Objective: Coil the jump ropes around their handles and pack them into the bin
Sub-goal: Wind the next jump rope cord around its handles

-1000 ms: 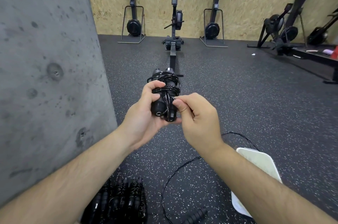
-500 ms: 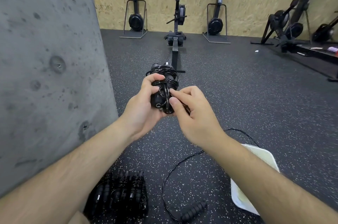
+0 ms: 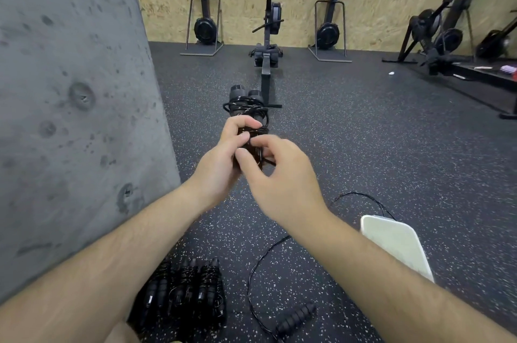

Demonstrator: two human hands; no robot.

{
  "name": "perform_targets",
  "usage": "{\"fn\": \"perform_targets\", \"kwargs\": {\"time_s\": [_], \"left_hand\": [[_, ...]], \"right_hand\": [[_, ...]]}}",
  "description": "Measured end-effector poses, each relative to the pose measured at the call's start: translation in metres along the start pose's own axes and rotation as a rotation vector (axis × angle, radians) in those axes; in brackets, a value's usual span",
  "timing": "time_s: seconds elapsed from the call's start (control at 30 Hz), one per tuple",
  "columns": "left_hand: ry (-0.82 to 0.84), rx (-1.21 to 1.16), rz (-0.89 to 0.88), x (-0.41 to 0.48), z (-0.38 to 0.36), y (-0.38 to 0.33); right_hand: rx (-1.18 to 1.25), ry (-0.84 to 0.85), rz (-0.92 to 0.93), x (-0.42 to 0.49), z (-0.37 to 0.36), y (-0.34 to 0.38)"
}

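My left hand [image 3: 221,163] grips the coiled jump rope [image 3: 246,107] above the speckled floor [image 3: 363,147]. My blurred right hand [image 3: 282,177] curls at its cord, covering the handles' lower ends; I cannot tell whether it pinches. My left forearm hides part of more coiled ropes [image 3: 193,289] below.

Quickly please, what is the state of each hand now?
Left hand: grips the black coiled jump rope by its handles.
Right hand: pinches the same rope.

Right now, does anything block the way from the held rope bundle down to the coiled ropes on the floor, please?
Nothing visible does. The left hand holds the rope bundle above the floor; the coiled ropes lie below, uncovered. A loose rope lies to their right, apart from them.
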State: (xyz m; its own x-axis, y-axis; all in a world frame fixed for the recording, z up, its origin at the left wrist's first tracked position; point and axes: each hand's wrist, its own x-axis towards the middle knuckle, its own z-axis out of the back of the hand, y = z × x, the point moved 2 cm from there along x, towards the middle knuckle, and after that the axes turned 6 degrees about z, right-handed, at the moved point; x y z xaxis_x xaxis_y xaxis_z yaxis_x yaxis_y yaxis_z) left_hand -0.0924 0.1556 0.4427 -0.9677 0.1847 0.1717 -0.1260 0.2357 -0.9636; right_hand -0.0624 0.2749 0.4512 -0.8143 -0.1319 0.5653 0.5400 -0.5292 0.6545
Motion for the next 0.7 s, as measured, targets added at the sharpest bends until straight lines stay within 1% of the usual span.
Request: {"fn": "perform_targets", "kwargs": {"time_s": [0.1, 0.2, 0.3, 0.33, 0.4, 0.47, 0.53, 0.6, 0.7], "left_hand": [[0.028, 0.056, 0.009, -0.001, -0.002, 0.002], [0.026, 0.095, 0.029, 0.002, 0.0, 0.007], [0.024, 0.041, 0.008, 0.005, 0.004, 0.01], [0.02, 0.011, 0.0, 0.005, 0.005, 0.009], [-0.018, 0.047, -0.01, 0.008, 0.011, 0.008], [-0.053, 0.189, -0.022, 0.011, 0.018, 0.007], [-0.139, 0.466, -0.038, 0.015, 0.025, 0.011], [-0.251, 0.759, -0.03, 0.016, 0.031, 0.016], [-0.305, 0.929, -0.007, 0.015, 0.042, 0.02]], "right_hand": [[0.03, -0.034, -0.092, 0.004, -0.002, -0.008], [0.056, -0.058, -0.139, 0.007, -0.001, -0.014], [0.114, -0.103, -0.169, 0.012, 0.001, -0.016], [0.149, -0.1, -0.183, 0.015, 0.003, -0.018], [0.189, -0.07, -0.21, 0.017, 0.003, -0.023], [0.201, -0.053, -0.225, 0.017, 0.0, -0.027], [0.24, -0.075, -0.208, 0.018, 0.0, -0.026], [0.23, -0.105, -0.157, 0.02, 0.006, -0.023], [0.205, -0.09, -0.139, 0.022, 0.012, -0.027]]}}
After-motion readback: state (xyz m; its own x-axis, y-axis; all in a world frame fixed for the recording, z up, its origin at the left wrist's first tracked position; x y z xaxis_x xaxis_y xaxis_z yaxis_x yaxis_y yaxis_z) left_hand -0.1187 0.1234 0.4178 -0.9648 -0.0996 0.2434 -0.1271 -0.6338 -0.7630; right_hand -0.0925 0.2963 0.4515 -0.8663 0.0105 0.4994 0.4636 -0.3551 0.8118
